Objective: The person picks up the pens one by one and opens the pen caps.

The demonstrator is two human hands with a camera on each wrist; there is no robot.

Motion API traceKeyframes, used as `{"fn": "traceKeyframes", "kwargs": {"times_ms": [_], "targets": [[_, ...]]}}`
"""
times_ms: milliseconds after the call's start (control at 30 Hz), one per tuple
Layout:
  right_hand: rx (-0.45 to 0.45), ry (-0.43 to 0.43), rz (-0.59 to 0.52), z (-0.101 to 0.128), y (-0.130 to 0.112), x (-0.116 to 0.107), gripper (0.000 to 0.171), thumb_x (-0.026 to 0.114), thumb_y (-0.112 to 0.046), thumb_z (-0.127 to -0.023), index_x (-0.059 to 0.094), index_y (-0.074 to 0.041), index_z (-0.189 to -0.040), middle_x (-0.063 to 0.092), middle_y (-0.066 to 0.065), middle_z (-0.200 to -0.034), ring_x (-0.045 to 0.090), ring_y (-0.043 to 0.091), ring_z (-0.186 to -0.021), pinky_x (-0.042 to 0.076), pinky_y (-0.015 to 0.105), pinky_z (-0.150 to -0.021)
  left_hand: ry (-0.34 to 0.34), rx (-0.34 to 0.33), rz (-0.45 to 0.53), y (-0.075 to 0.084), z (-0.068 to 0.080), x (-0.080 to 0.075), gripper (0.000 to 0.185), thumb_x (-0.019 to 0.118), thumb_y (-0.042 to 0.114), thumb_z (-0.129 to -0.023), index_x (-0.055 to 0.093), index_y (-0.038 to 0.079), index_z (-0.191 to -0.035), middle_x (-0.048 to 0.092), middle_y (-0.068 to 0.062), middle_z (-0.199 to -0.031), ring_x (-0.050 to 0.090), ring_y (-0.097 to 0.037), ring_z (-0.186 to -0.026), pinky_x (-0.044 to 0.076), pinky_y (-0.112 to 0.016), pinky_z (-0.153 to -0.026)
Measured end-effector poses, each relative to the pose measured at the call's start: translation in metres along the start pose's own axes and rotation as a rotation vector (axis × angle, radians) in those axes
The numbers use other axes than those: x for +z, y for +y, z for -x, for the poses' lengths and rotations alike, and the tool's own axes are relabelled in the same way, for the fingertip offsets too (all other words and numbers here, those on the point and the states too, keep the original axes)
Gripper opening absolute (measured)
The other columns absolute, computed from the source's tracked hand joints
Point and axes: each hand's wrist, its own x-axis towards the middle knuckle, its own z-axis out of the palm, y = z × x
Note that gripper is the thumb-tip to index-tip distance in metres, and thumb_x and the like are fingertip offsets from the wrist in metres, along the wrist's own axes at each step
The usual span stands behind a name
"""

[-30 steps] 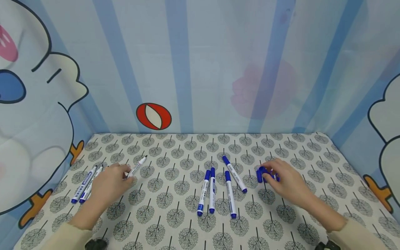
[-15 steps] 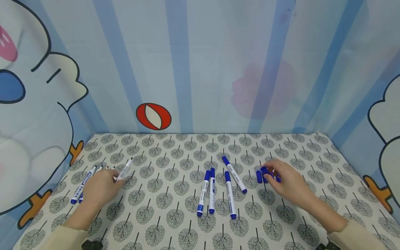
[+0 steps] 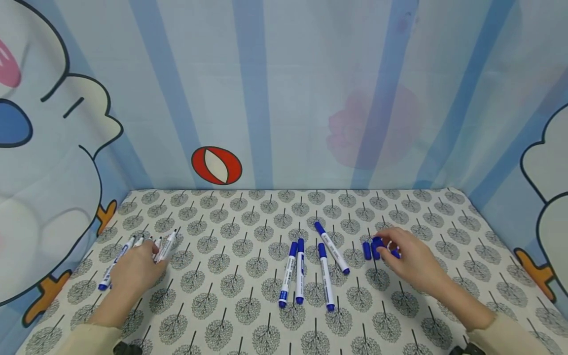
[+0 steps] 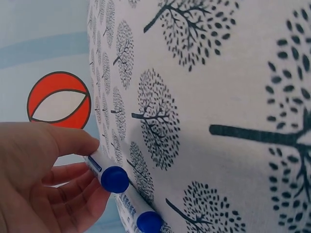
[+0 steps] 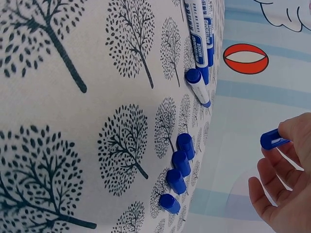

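- Pinching an uncapped marker [image 3: 165, 248] at the left pile, your left hand [image 3: 133, 268] is laying it down.
- Your right hand [image 3: 410, 261] pinches a blue cap [image 5: 274, 139] above the cap row [image 5: 178, 173]; judged next: set it alongside.

A table [image 3: 248, 325] with a tree-print cloth bore capped pens [image 3: 301, 270], uncapped pens [image 3: 116, 259] and loose caps [image 5: 177, 178].
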Motion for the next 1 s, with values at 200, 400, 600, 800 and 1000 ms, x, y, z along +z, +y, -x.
{"fn": "traceKeyframes", "kwargs": {"times_ms": [200,400,600,800,1000], "targets": [[0.011,-0.02,-0.007,0.001,0.002,0.001,0.032,0.07,-0.004,-0.076,0.059,-0.002,-0.106,0.061,-0.001,-0.085,0.054,0.006,-0.071,0.049,0.023,-0.06,-0.018,0.008,-0.023,-0.001,0.0,0.001,0.024,0.063,0.023,-0.082,0.055,0.001,-0.09,0.051,-0.004,-0.06,0.045,-0.018,-0.049,0.035,-0.029,-0.04],[0.006,-0.021,-0.008,0.002,0.003,0.001,0.031,0.069,-0.005,-0.077,0.059,-0.002,-0.107,0.061,-0.002,-0.085,0.054,0.006,-0.071,0.047,0.019,-0.059,-0.015,-0.012,-0.049,-0.003,-0.004,0.006,0.015,0.062,0.015,-0.08,0.053,0.002,-0.077,0.051,-0.007,-0.061,0.045,-0.019,-0.05,0.035,-0.03,-0.04],[0.012,-0.04,-0.014,0.003,0.004,0.002,0.03,0.068,-0.006,-0.079,0.059,-0.003,-0.107,0.062,-0.002,-0.088,0.057,0.007,-0.073,0.048,0.021,-0.061,-0.029,-0.062,-0.07,-0.003,-0.006,0.01,0.015,0.06,0.011,-0.077,0.05,0.004,-0.069,0.051,-0.009,-0.059,0.046,-0.022,-0.05,0.035,-0.032,-0.04],[0.005,-0.042,-0.027,0.003,0.004,0.001,0.029,0.068,-0.005,-0.078,0.06,-0.004,-0.106,0.062,-0.002,-0.088,0.056,0.006,-0.073,0.049,0.023,-0.061,-0.044,-0.061,-0.077,-0.004,-0.009,0.01,0.014,0.06,0.012,-0.078,0.052,0.003,-0.071,0.053,-0.01,-0.062,0.048,-0.023,-0.051,0.037,-0.033,-0.041],[0.02,-0.062,-0.032,0.004,0.003,0.0,0.027,0.068,-0.005,-0.079,0.06,-0.006,-0.105,0.062,-0.002,-0.089,0.056,0.006,-0.074,0.049,0.022,-0.062,-0.055,-0.075,-0.073,-0.004,-0.01,0.01,0.011,0.058,0.011,-0.078,0.052,0.005,-0.072,0.052,-0.011,-0.063,0.047,-0.024,-0.053,0.036,-0.034,-0.042]]}}
